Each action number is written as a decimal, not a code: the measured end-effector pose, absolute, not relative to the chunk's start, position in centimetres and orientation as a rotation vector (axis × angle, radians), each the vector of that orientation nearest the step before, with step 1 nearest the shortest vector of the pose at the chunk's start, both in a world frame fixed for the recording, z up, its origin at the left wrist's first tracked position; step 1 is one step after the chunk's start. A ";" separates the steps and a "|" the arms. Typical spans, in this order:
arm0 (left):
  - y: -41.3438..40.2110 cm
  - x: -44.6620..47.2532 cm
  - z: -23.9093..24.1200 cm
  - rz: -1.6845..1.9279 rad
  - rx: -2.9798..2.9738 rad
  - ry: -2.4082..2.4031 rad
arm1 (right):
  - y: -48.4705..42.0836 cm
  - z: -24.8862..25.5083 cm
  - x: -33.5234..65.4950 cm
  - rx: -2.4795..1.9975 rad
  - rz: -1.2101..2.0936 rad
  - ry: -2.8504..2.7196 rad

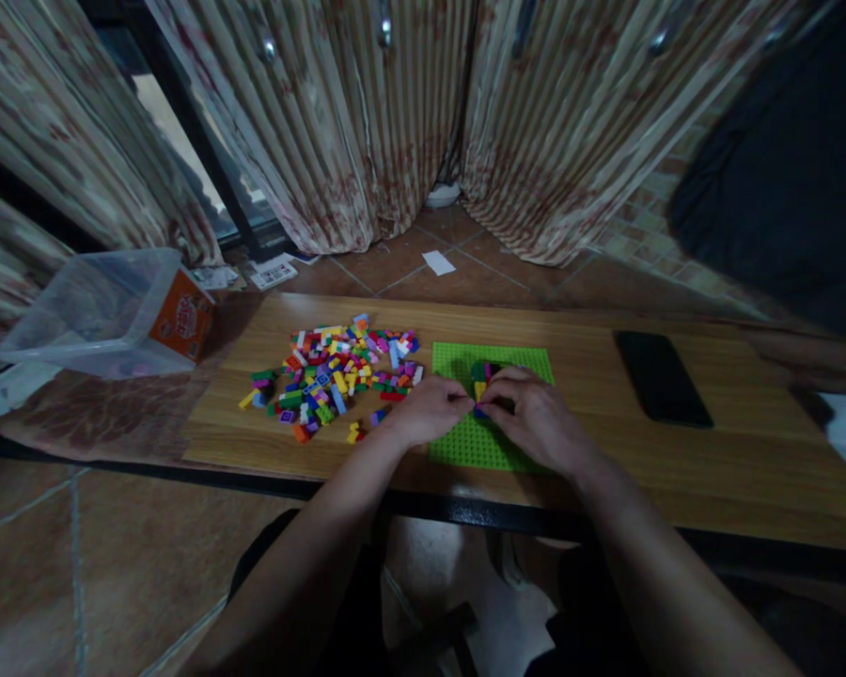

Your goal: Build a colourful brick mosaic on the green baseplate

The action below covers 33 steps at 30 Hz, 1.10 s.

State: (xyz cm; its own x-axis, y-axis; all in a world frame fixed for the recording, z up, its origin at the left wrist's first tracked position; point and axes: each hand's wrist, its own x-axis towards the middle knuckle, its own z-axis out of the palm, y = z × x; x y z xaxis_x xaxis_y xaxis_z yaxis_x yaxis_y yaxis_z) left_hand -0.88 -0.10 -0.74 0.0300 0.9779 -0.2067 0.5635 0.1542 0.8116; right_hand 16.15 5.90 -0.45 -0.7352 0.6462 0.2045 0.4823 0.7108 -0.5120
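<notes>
Two bare forearms (317, 545) are spanning the counter (677, 480). Left hand (427, 411) and right hand (536, 414) are sitting nearly closed at a brick cluster (480, 374) on the green baseplate (472, 447), apparently for fine control; whether they are gripping anything, cannot tell. Loose bricks (338, 381) are lying leftward, presumably for easy reach.

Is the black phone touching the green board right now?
Apart: the head view shows wooden table between the right edge of the green board and the black phone.

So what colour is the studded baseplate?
The baseplate is bright green, as the head view shows.
</notes>
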 end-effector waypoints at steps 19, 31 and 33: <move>0.2 0.2 0.1 0.579 1.656 1.763 | 6.2 -0.5 16.0 -1.194 0.756 -2.391; 0.9 0.5 0.2 0.498 1.665 1.841 | 6.7 -0.6 16.0 -1.223 0.803 -2.390; 1.0 0.5 0.2 0.496 1.661 1.842 | 6.9 -0.8 16.0 -1.220 0.822 -2.378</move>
State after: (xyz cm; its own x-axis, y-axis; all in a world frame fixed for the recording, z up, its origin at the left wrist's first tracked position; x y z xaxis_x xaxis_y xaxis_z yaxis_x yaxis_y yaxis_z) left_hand 0.49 1.00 0.25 -0.0346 0.9823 -0.1844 0.7567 0.1462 0.6372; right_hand 15.98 6.87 -0.79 -0.5715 0.8197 0.0394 0.6203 0.4629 -0.6331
